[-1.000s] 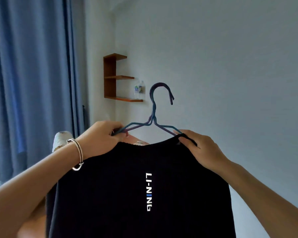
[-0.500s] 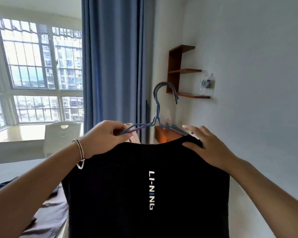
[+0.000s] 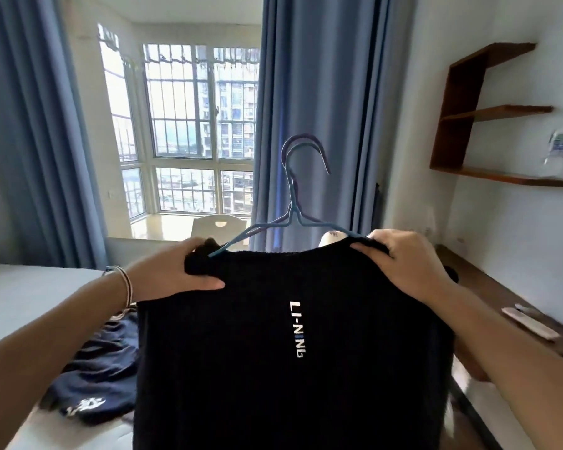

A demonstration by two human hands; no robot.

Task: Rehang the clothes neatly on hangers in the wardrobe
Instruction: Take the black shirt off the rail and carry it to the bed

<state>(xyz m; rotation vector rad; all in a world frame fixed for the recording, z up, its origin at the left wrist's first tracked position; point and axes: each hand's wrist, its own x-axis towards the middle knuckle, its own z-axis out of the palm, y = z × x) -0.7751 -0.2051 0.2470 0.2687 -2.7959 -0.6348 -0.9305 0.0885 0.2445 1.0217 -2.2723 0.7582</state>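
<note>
Black fabric fills the lower middle of the view: a black top (image 3: 273, 352) with white vertical lettering is held up in front of the person on a blue wire hanger (image 3: 292, 219). The hanger's hook stands upright above the neckline, and its two arms slope down into the shoulders of the garment. The left hand (image 3: 179, 271) is closed around the left shoulder of the top, where cloth is bunched over the end of the hanger arm; a bracelet (image 3: 126, 285) is worn on that wrist. The right hand (image 3: 403, 261) is clamped on the right shoulder, the fabric pinched under its fingers at the edge of the neckline. The top hangs straight down between the two forearms.

Behind it, a window (image 3: 189, 125) is framed by blue curtains (image 3: 319, 108). A dark garment (image 3: 95, 375) with a pale print lies crumpled on the bed (image 3: 30, 293) at lower left. A wooden wall shelf (image 3: 488, 118) is mounted at upper right, above a wooden desk (image 3: 501, 297). No wardrobe is in view.
</note>
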